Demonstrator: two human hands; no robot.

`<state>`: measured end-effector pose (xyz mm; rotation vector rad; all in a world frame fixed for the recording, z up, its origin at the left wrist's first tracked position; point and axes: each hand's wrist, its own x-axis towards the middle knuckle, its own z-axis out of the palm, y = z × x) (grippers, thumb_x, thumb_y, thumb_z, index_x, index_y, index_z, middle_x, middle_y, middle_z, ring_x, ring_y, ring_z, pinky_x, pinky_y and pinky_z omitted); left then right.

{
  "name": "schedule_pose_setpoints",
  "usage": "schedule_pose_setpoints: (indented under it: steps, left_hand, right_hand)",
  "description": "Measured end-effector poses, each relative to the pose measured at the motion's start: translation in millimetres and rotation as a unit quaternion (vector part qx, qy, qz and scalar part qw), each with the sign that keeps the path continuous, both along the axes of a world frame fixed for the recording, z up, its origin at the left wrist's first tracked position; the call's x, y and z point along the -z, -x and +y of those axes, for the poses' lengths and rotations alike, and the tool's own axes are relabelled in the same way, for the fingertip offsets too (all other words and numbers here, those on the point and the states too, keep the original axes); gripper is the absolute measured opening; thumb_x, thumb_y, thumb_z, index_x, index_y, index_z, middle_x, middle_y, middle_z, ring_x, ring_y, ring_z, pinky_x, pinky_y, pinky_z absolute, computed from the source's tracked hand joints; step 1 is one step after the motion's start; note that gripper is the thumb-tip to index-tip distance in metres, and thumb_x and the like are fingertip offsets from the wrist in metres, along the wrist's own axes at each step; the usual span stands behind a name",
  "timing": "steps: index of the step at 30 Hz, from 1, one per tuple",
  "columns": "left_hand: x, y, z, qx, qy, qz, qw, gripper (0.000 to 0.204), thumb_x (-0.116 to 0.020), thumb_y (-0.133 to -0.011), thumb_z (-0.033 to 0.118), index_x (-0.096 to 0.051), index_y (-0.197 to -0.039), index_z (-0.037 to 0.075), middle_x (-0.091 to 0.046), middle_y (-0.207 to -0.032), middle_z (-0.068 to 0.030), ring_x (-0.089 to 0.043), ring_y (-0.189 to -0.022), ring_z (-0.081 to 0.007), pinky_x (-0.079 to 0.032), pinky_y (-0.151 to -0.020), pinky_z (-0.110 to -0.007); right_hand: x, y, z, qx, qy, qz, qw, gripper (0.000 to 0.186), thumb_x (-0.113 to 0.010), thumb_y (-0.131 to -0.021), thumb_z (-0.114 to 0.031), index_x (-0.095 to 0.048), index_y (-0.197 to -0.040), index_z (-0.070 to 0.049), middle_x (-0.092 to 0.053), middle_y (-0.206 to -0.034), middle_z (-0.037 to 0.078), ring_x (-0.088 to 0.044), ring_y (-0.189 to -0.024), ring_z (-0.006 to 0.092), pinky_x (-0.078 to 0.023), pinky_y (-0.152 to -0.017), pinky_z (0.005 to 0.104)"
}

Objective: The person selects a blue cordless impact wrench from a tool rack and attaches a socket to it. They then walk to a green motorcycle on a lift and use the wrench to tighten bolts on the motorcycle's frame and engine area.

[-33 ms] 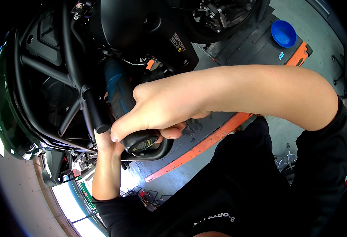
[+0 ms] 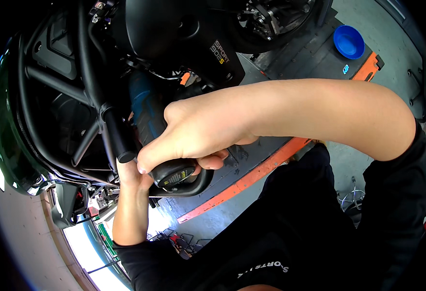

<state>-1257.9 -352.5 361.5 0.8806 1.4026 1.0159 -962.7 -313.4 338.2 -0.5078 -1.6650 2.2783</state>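
Observation:
My right hand [image 2: 193, 128] is closed round the black rear end of a blue-and-black power tool [image 2: 146, 109]. Its thumb lies along one side, and fingertips show on the other, by a dark end face with yellow-green marks. The tool points into the motorcycle [image 2: 184, 41], where its tip is lost in shadow. My left hand [image 2: 129, 175] reaches up beside the end of a black frame tube [image 2: 121, 140]. That tube and the tool hide most of its fingers, so its grip cannot be made out.
Black frame tubes and green bodywork [image 2: 12, 140] crowd the left. The motorcycle stands on a dark lift platform [image 2: 290, 60] with an orange edge [image 2: 242, 182]. A blue bowl [image 2: 348, 41] sits near the platform's far right corner. A wheel [image 2: 271, 29] is at the top.

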Motion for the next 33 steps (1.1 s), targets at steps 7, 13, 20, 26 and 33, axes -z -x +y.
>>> schedule_pose_setpoints:
  steps: [7, 13, 20, 26, 33]
  left_hand:
    - [4.8, 7.6, -1.8, -0.004, 0.008, -0.02, 1.0, 0.055, -0.054, -0.109, 0.042, -0.053, -0.148, 0.004, -0.066, -0.136, -0.0148, -0.067, -0.121, -0.0283, -0.054, -0.106, -0.042]
    - [-1.2, -2.4, -5.8, -0.001, 0.031, -0.029, 0.999, 0.054, -0.051, -0.109, 0.044, -0.055, -0.144, 0.003, -0.064, -0.139, -0.0158, -0.066, -0.124, -0.0295, -0.053, -0.108, -0.043]
    - [9.9, 7.0, -6.2, -0.071, -0.015, 0.007, 0.997, 0.056, -0.056, -0.107, 0.047, -0.054, -0.145, 0.005, -0.061, -0.143, -0.0126, -0.062, -0.128, -0.0277, -0.05, -0.111, -0.043]
    - [7.1, -5.1, -5.1, -0.071, -0.049, 0.038, 0.996, 0.056, -0.058, -0.106, 0.044, -0.053, -0.148, 0.007, -0.062, -0.143, -0.0115, -0.062, -0.129, -0.0268, -0.05, -0.112, -0.042]
    - [5.4, 15.5, -9.1, -0.065, -0.039, 0.011, 0.997, 0.054, -0.056, -0.107, 0.042, -0.054, -0.148, 0.007, -0.063, -0.141, -0.0125, -0.064, -0.127, -0.0282, -0.052, -0.11, -0.043]
  right_hand:
    - [-7.6, -3.0, 1.4, -0.003, -0.023, -0.035, 0.999, 0.063, -0.067, -0.086, -0.059, -0.06, -0.053, -0.005, -0.049, -0.045, 0.006, -0.04, -0.04, 0.0156, -0.025, -0.043, 0.0335]
    - [0.8, -1.0, 3.7, -0.002, -0.032, 0.0, 0.999, 0.066, -0.066, -0.086, -0.06, -0.059, -0.051, -0.005, -0.047, -0.044, 0.005, -0.038, -0.04, 0.0152, -0.026, -0.044, 0.0339]
    - [1.5, 2.6, 5.0, -0.002, -0.02, 0.006, 1.0, 0.065, -0.066, -0.087, -0.056, -0.056, -0.049, -0.005, -0.044, -0.043, 0.006, -0.034, -0.039, 0.0161, -0.04, -0.051, 0.032]
    - [-0.3, -0.9, 8.6, -0.018, -0.019, -0.021, 0.999, 0.062, -0.068, -0.088, -0.051, -0.053, -0.049, -0.005, -0.039, -0.043, 0.006, -0.033, -0.04, 0.0164, -0.056, -0.073, 0.034]
    - [0.5, 1.3, 9.1, -0.019, 0.006, 0.003, 1.0, 0.059, -0.068, -0.09, -0.046, -0.047, -0.048, -0.009, -0.033, -0.042, 0.002, -0.028, -0.039, 0.0149, -0.05, -0.066, 0.0342]
